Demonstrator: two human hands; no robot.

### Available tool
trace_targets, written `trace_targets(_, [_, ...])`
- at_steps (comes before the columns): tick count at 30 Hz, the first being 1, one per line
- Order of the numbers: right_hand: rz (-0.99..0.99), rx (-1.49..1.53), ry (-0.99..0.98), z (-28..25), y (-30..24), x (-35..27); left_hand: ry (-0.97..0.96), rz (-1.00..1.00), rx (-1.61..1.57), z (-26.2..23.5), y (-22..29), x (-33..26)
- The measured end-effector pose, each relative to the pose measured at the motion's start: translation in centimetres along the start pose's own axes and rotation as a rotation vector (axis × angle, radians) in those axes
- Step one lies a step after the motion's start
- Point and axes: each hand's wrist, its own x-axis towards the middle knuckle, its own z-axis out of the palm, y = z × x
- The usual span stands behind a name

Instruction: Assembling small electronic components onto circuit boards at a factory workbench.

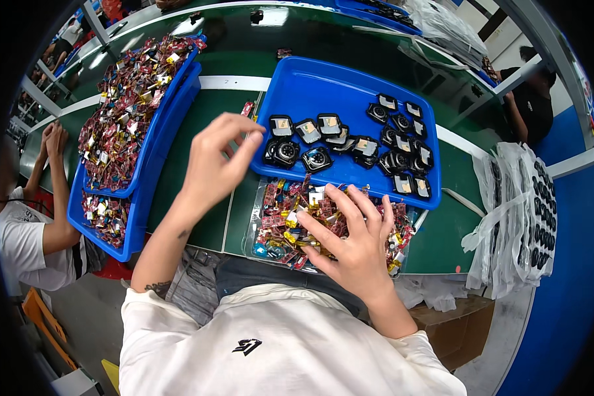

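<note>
At the lower centre of the frame, the pile of circuit boards [277, 221] lies beneath the right hand [358, 247], spread wide with nothing visibly gripped; left of centre, the half-curled left hand [216, 158] hovers near the blue tray [350, 76], its hold impossible to tell

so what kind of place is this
Likely an electronics assembly workshop, judging by the heap of small red circuit boards, the black watch-like casings in a blue tray, and the green workbench.
</note>
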Motion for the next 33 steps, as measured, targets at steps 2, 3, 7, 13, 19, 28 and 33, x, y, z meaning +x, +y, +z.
trace_targets(2, [0.026,0.026,0.019,0.2,-0.4,0.3,0.069,-0.053,0.198,0.0,-2.6,2.7])
trace_targets(3, [-0.046,0.023,0.087,0.4,-0.4,0.4,0.088,-0.048,0.265,0.2,-3.9,3.8])
trace_targets(7, [-0.145,0.106,0.103,0.9,-0.4,0.6,0.014,-0.124,0.321,1.4,-6.5,6.7])
trace_targets(13, [-0.036,0.173,0.100,1.1,-0.8,1.1,0.073,-0.135,0.233,0.3,-7.4,6.3])
trace_targets(19, [-0.220,0.124,0.169,1.6,-0.8,0.6,0.216,0.016,0.137,-2.1,-2.0,4.7])
trace_targets(28, [-0.221,0.089,0.058,2.0,-1.1,2.2,0.009,0.275,-0.018,-1.7,4.2,6.9])
trace_targets(33, [-0.078,0.466,0.183,-2.6,0.3,2.9,-0.272,0.301,-0.386,-0.8,7.6,8.7])
